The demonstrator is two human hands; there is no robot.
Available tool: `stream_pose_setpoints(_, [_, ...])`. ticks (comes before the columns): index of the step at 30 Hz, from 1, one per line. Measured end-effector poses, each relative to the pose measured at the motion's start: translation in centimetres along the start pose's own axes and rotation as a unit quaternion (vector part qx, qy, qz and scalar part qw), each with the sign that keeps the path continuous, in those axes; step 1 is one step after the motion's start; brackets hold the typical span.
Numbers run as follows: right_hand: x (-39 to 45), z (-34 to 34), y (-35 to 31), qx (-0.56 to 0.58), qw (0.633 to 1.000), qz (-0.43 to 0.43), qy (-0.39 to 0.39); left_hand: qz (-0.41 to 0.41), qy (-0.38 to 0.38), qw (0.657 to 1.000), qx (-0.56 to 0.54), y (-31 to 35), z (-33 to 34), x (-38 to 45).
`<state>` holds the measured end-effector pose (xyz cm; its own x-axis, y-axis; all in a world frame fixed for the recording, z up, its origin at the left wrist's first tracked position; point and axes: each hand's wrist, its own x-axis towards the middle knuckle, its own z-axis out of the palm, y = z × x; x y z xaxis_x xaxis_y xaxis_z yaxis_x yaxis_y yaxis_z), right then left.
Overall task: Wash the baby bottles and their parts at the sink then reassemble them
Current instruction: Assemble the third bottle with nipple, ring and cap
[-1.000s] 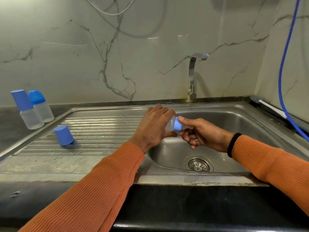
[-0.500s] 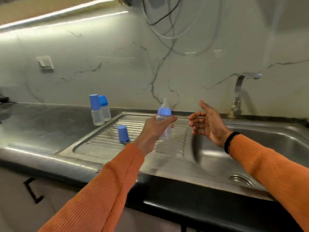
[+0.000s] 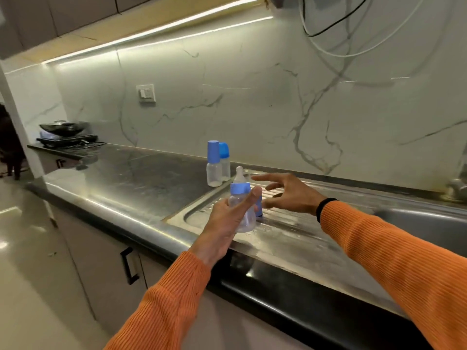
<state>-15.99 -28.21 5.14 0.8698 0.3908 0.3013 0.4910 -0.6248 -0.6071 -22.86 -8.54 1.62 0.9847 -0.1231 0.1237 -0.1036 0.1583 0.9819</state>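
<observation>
My left hand (image 3: 227, 221) grips a clear baby bottle (image 3: 242, 210) upright over the ribbed steel drainboard (image 3: 290, 223); the bottle has a blue collar and a clear teat on top. My right hand (image 3: 285, 192) hovers just right of it with fingers spread, holding nothing. A loose blue cap (image 3: 258, 209) stands on the drainboard, mostly hidden behind the held bottle. Two more capped bottles, one taller (image 3: 213, 164) and one behind it (image 3: 225, 160), stand at the drainboard's far left corner.
The sink basin (image 3: 429, 223) lies at the right, with the tap base (image 3: 457, 185) at the frame edge. A dark stone counter (image 3: 141, 178) stretches left to a cooktop with a pan (image 3: 64, 132). Cables hang on the marble wall above.
My left hand has carried the bottle from over the basin to the drainboard and turned it upright. My right hand let go of the collar and opened. My view swung left.
</observation>
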Motion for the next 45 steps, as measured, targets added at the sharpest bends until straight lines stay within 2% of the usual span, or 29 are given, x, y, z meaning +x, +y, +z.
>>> stream_pose_setpoints(3, [1.0,0.9,-0.1,-0.033,0.999,-0.022,-0.023,-0.012,0.026,0.999,-0.026,-0.2,-0.7,0.6])
stream_pose_setpoints(6, [1.6,1.8,0.3,-0.043,0.999,-0.011,-0.006,-0.028,0.055,0.997,-0.049,-0.1,-1.1,1.0])
stream_pose_setpoints(11, [1.4,2.2,0.6,-0.074,0.996,0.005,0.052,-0.057,0.072,0.993,-0.078,0.4,-0.9,1.2])
stream_pose_setpoints(16, [-0.7,0.2,0.2,-0.102,0.993,0.008,0.061,-0.062,0.054,0.991,-0.102,0.6,0.8,1.3])
stream_pose_setpoints(20, [-5.2,-5.9,0.5,-0.045,0.986,0.06,0.147,-0.058,-0.003,0.992,-0.112,1.3,4.1,1.2])
stream_pose_setpoints(22, [-8.6,-10.1,1.1,0.012,0.978,0.093,0.188,-0.049,-0.06,0.993,-0.09,1.5,6.7,1.3])
stream_pose_setpoints(24, [-12.4,-14.2,2.0,-0.007,0.971,0.11,0.213,-0.043,-0.133,0.988,-0.068,1.3,9.9,1.3])
stream_pose_setpoints(26, [-16.6,-18.1,2.9,-0.011,0.963,0.143,0.23,-0.059,-0.209,0.973,-0.077,1.3,13.4,1.3])
stream_pose_setpoints(29, [-22.7,-22.2,5.1,0.155,0.934,0.221,0.235,-0.107,-0.324,0.927,-0.158,0.9,18.5,1.8])
stream_pose_setpoints(30, [-24.6,-23.1,6.9,0.187,0.92,0.258,0.228,-0.093,-0.344,0.925,-0.129,0.7,20.1,2.0])
stream_pose_setpoints(31, [-26.3,-23.8,9.1,0.154,0.911,0.313,0.22,-0.014,-0.339,0.94,-0.023,0.2,21.6,2.5])
stream_pose_setpoints(32, [-27.7,-24.0,11.1,0.087,0.905,0.351,0.223,0.099,-0.307,0.936,0.143,-0.4,23.0,2.9])
stream_pose_setpoints(33, [-28.8,-24.0,12.8,0.004,0.894,0.377,0.242,0.221,-0.233,0.892,0.319,-0.9,24.4,3.3])
stream_pose_setpoints(34, [-29.7,-24.0,14.4,0.003,0.882,0.387,0.268,0.32,-0.182,0.826,0.427,-1.4,25.7,3.9])
stream_pose_setpoints(35, [-30.4,-23.8,15.8,0.062,0.874,0.382,0.295,0.376,-0.169,0.779,0.472,-2.1,26.7,4.3])
stream_pose_setpoints(36, [-30.9,-23.6,16.2,0.124,0.877,0.354,0.302,0.4,-0.171,0.769,0.468,-2.8,27.4,4.7])
stream_pose_setpoints(39, [-31.2,-23.1,15.6,0.271,0.869,0.255,0.325,0.375,-0.173,0.832,0.37,-4.6,28.5,5.6])
stream_pose_setpoints(41, [-31.4,-23.4,15.3,0.291,0.879,0.214,0.31,0.358,-0.171,0.851,0.344,-5.5,28.7,5.7])
stream_pose_setpoints(45, [-31.4,-22.8,15.0,0.252,0.906,0.205,0.272,0.349,-0.159,0.86,0.337,-6.1,28.8,5.3])
